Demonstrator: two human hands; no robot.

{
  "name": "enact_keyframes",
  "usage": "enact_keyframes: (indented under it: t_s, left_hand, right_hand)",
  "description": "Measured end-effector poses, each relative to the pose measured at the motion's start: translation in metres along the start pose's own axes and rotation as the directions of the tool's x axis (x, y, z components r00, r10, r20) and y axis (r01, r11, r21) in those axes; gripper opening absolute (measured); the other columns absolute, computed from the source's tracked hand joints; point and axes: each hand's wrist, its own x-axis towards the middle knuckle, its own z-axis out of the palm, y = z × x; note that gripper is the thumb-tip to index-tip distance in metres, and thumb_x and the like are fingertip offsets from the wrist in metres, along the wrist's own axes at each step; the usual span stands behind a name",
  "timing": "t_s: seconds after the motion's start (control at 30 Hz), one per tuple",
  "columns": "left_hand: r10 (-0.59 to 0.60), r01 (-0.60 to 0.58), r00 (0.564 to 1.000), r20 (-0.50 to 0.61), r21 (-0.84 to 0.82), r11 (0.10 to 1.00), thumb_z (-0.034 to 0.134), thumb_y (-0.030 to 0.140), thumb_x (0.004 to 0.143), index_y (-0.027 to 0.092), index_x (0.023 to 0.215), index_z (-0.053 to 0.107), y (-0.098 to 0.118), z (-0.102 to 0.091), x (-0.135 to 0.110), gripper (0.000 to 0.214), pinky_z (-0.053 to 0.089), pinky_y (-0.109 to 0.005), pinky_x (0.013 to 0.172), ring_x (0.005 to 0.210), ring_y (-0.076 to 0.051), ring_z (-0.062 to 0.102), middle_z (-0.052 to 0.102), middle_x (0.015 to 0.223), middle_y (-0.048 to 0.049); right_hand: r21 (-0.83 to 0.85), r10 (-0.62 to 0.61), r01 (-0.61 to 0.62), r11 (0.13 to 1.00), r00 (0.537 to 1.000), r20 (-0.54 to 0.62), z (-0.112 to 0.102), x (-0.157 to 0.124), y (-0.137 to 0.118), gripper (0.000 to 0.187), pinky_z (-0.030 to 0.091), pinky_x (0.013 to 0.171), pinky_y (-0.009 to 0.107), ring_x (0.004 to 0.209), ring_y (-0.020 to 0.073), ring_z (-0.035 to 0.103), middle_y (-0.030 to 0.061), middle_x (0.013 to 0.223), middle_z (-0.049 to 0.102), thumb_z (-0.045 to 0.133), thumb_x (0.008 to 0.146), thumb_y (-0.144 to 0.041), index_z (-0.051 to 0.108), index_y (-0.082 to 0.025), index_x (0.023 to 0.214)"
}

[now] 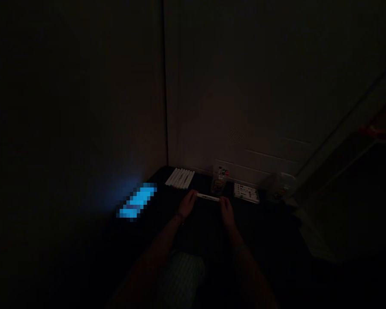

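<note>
A white marker pen (207, 197) with dark print spans the gap between my two hands, above the dark table. My left hand (188, 203) pinches its left end, and my right hand (225, 209) grips its right end. Behind my left hand, several white markers (180, 178) lie side by side in a row. To the right of my right hand sits a flat clear case (246, 193) with several white markers in it. Dim light hides the finer details of my fingers.
A clear plastic container (219, 179) with a printed label stands by the wall. Another clear container (282, 186) is at the far right of the table. A glowing blue, pixelated screen (137, 201) lies at the left. Walls (231, 107) close off the back and left.
</note>
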Motion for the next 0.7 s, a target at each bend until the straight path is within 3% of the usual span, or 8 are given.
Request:
enact_keyframes:
  t_s: [0.47,0.7]
  left_hand:
    - [-0.082,0.084,0.996,-0.017,0.089,0.992,0.034,0.043,0.079,0.021,0.082,0.053,0.0047,-0.0020,-0.0026,0.030,0.039,-0.022,0.066,0.063,-0.011,0.050,0.053,0.063,0.0041]
    - [-0.122,0.125,0.992,-0.034,0.107,0.986,0.037,0.042,0.078,0.022,0.079,0.055,0.0106,-0.0034,-0.0026,0.027,0.039,-0.022,0.065,0.065,-0.012,0.053,0.058,0.064,0.0028]
  right_hand:
    - [0.131,-0.052,0.057,0.990,0.998,-0.044,-0.0005,-0.0026,-0.0030,0.043,0.042,0.077,0.029,0.087,0.0167,0.055,0.0044,0.094,0.062,0.041,0.077,-0.051,0.057,-0.018,0.099]
    - [0.069,-0.081,0.085,0.994,0.995,-0.063,-0.0012,-0.0064,-0.0094,0.043,0.043,0.078,0.029,0.088,0.0173,0.056,0.0055,0.095,0.063,0.040,0.078,-0.051,0.059,-0.018,0.099]
